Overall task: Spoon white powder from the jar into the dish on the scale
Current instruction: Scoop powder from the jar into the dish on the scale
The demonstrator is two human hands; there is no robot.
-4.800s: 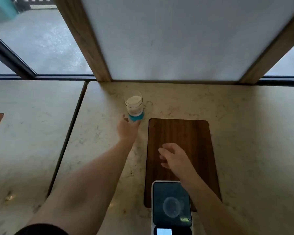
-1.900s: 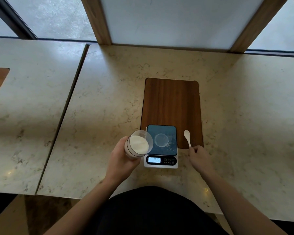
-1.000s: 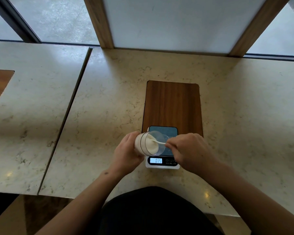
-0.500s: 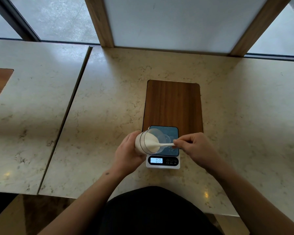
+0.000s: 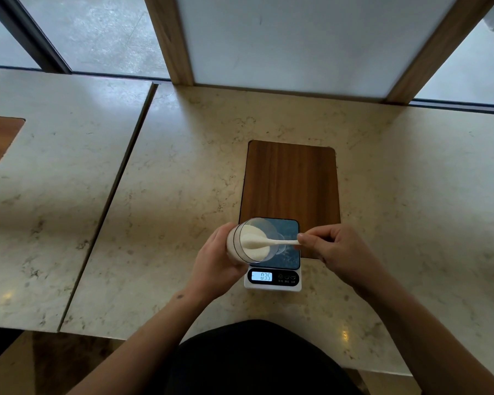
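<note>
My left hand (image 5: pixel 216 259) grips a clear jar (image 5: pixel 247 240) of white powder, tilted on its side with the mouth toward the right, over the left part of the scale (image 5: pixel 273 276). Between the fingertips of my right hand (image 5: pixel 337 250) is the handle of a white spoon (image 5: pixel 268 242), whose bowl sits inside the jar mouth, heaped with powder. The clear dish (image 5: pixel 283 248) on the scale's blue platform is mostly hidden behind the jar. The scale display reads 035.
The scale stands on the near end of a dark wooden board (image 5: pixel 290 181) on a marble counter (image 5: pixel 169 195). A seam (image 5: pixel 109 201) splits the counter on the left. A wall panel with wooden posts (image 5: pixel 169 38) rises behind.
My right hand has drawn slightly right, pulling the spoon's loaded bowl toward the jar mouth. The jar stays tilted in my left hand. The display is unchanged.
</note>
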